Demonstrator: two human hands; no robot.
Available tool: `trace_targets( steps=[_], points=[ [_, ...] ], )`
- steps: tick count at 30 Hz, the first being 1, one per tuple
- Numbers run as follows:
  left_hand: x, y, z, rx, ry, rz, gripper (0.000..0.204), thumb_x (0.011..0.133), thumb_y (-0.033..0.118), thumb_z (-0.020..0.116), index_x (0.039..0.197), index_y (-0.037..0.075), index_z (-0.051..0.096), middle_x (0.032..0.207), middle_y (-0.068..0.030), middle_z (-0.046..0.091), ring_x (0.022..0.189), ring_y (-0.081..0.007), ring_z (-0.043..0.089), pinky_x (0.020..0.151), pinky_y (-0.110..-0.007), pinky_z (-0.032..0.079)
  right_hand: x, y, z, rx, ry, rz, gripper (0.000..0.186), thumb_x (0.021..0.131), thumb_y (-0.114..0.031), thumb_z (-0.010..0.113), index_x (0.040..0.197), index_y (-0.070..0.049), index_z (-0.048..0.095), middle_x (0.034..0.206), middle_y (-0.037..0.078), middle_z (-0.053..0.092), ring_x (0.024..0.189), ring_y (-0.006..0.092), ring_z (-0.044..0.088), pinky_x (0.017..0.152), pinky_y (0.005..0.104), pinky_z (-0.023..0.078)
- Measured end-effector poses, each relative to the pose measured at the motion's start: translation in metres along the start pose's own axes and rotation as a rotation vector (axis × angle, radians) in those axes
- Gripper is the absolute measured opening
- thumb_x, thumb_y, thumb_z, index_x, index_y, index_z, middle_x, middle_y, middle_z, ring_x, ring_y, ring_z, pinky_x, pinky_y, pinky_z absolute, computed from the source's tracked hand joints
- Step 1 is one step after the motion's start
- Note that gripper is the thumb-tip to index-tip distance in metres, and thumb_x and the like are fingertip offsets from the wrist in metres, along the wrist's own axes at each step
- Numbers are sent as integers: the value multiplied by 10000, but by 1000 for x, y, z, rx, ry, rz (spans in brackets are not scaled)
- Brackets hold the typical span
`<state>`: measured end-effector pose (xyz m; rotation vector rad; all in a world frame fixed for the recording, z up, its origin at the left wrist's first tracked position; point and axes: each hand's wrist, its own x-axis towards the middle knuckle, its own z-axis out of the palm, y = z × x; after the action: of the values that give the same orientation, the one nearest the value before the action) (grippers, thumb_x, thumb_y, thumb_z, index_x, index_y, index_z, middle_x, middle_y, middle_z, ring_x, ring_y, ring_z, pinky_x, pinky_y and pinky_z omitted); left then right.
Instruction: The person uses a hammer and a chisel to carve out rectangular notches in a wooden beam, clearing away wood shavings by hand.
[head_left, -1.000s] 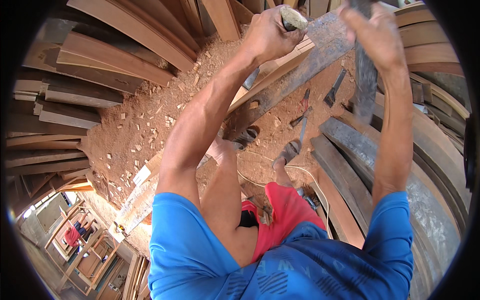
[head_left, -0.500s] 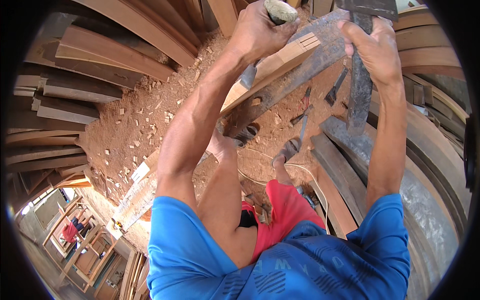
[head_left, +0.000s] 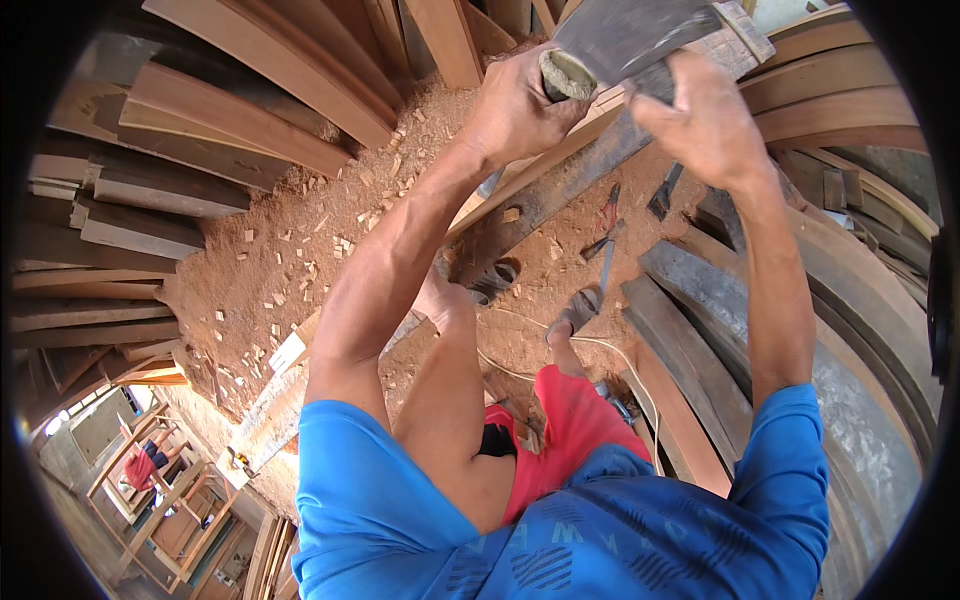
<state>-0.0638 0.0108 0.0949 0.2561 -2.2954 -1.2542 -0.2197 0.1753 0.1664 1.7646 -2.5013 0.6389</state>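
My left hand point(head_left: 515, 105) is wrapped around a chisel, whose worn, pale handle top point(head_left: 567, 76) sticks out above the fist. Below the fist a bit of the metal blade point(head_left: 490, 184) shows against a long timber point(head_left: 535, 172); its cutting edge is hidden. My right hand point(head_left: 705, 125), smeared by motion, grips a mallet. The mallet's big dark head point(head_left: 635, 38) is right beside the chisel's top; I cannot tell whether they touch. Under the timber lies a dark, worn beam point(head_left: 570, 195).
Wood chips point(head_left: 300, 270) and sawdust cover the floor. Red-handled pliers point(head_left: 612, 203), a dark flat tool point(head_left: 664, 192) and a pale cord point(head_left: 640, 372) lie near my sandalled feet point(head_left: 575, 308). Boards point(head_left: 150, 225) stack up left; curved timbers point(head_left: 690, 340) lie right. Another person point(head_left: 140, 468) is far lower left.
The mallet has swung left and its head is now close to the chisel's top. My right hand moved left and lower with it. My left hand has shifted slightly lower in the picture.
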Motion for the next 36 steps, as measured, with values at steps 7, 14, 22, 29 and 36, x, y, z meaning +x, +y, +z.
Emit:
trace_targets(
  steps=[7, 14, 22, 29, 36],
  points=[
    [-6, 4, -18, -18, 30, -165, 216, 865, 238, 819, 948, 76, 701, 837, -89, 752, 761, -157, 705, 743, -331, 576, 14, -50, -36, 583, 356, 216, 98, 900, -103, 634, 849, -22, 653, 674, -13, 601, 551, 76, 566, 495, 251, 439],
    [-9, 3, -11, -41, -32, -1, 228, 925, 218, 796, 987, 45, 662, 824, -4, 682, 777, -71, 606, 740, -278, 546, -1, -18, -20, 102, -174, 284, 455, 893, -375, 694, 719, 36, 605, 653, 157, 611, 638, 198, 639, 527, 373, 454],
    [-2, -4, -3, -35, -48, -55, 236, 925, 230, 796, 986, 40, 670, 803, -8, 682, 756, -88, 608, 711, -309, 542, 1, -5, -29, 325, 25, 278, 301, 886, -276, 717, 929, 17, 668, 764, 76, 635, 688, 140, 602, 671, 330, 476],
    [-3, -10, 1, -42, -65, -61, 248, 915, 245, 805, 932, 37, 671, 787, -35, 677, 727, -105, 584, 686, -328, 519, -4, -20, -12, 205, -166, 144, 360, 852, -248, 692, 1017, 68, 640, 948, 249, 685, 905, 393, 657, 868, 462, 520],
    [5, -4, 8, 44, -162, -165, 280, 913, 296, 799, 982, 54, 677, 813, -55, 698, 759, -144, 631, 736, -349, 541, -15, 0, 13, -33, -64, 179, 367, 870, -277, 677, 993, 67, 646, 808, 197, 684, 747, 269, 682, 716, 425, 544]
  ],
)
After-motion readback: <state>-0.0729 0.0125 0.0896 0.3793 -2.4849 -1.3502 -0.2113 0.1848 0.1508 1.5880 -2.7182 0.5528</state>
